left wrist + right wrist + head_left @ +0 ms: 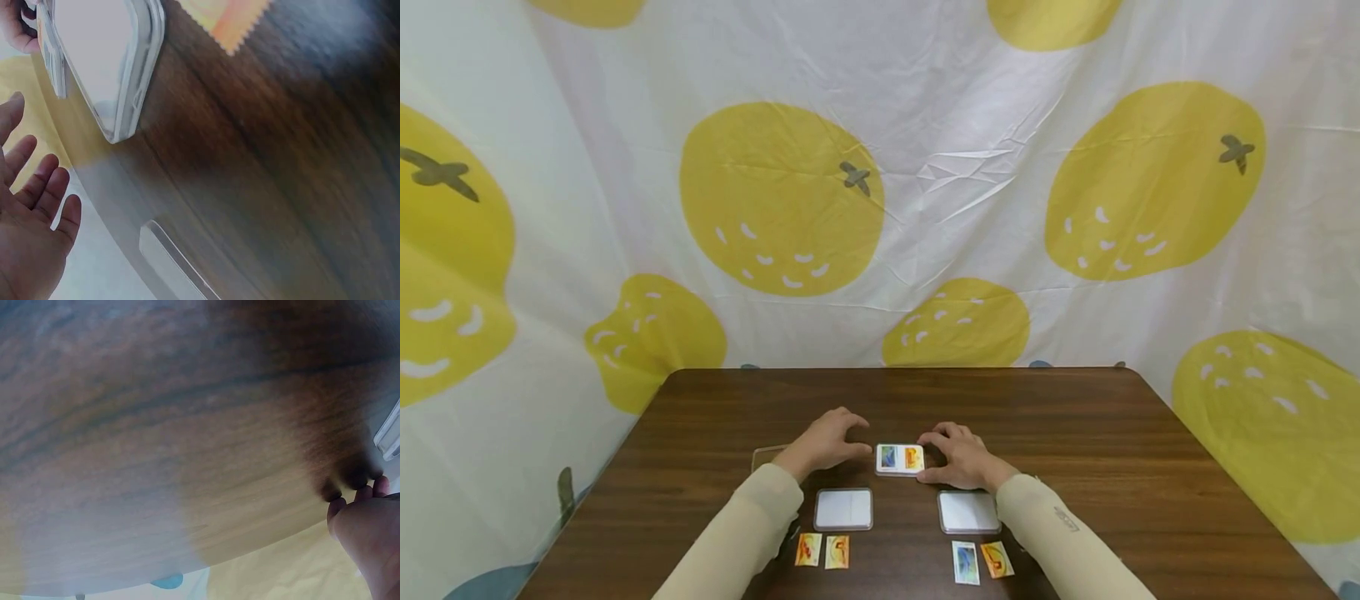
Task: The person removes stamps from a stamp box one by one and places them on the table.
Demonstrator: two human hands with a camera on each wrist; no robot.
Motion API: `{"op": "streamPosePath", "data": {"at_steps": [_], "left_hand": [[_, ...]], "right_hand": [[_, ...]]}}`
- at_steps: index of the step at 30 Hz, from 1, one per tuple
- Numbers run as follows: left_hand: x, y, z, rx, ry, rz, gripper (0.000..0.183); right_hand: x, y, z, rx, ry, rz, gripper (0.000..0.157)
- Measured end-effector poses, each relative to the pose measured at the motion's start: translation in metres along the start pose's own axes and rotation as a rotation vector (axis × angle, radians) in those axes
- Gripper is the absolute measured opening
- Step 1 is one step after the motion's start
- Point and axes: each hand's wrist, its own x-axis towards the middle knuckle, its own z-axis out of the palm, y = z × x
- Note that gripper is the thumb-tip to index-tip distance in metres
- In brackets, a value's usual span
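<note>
A small white block (pixel 887 472), a stack or box whose makeup I cannot tell, lies mid-table with a blue-green and an orange stamp-like picture on its top. My right hand (pixel 962 460) holds its right end, thumb at the near corner and index finger at the far one. To its left, my left hand (pixel 826 439) is apart from it, palm facing it, fingers loosely spread and holding nothing. Nearer me lie two clear-edged cases with white inside, a left one (pixel 843 509) and a right one (pixel 969 512), the latter partly behind my right sleeve.
Two orange stamps (pixel 808 550) lie before the left case. A blue-green stamp (pixel 966 563) and an orange stamp (pixel 997 559) lie before the right one. A transparent lid or tray (pixel 760 456) is partly hidden by my left wrist. Behind the wooden table (pixel 1075 417) hangs a fruit-patterned cloth (pixel 955 208).
</note>
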Motion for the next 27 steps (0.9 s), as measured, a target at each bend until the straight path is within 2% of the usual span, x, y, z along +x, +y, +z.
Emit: {"op": "streamPosePath", "data": {"at_steps": [9,27], "left_hand": [[0.007,-0.001,0.008,-0.026,-0.011,-0.038,0.039],[0.018,0.0,0.02,-0.008,-0.034,-0.046,0.037]], "right_hand": [[0.0,0.0,0.0,0.003,0.001,0.016,0.059],[-0.001,-0.002,-0.002,0.011,-0.012,0.021,0.058]]}}
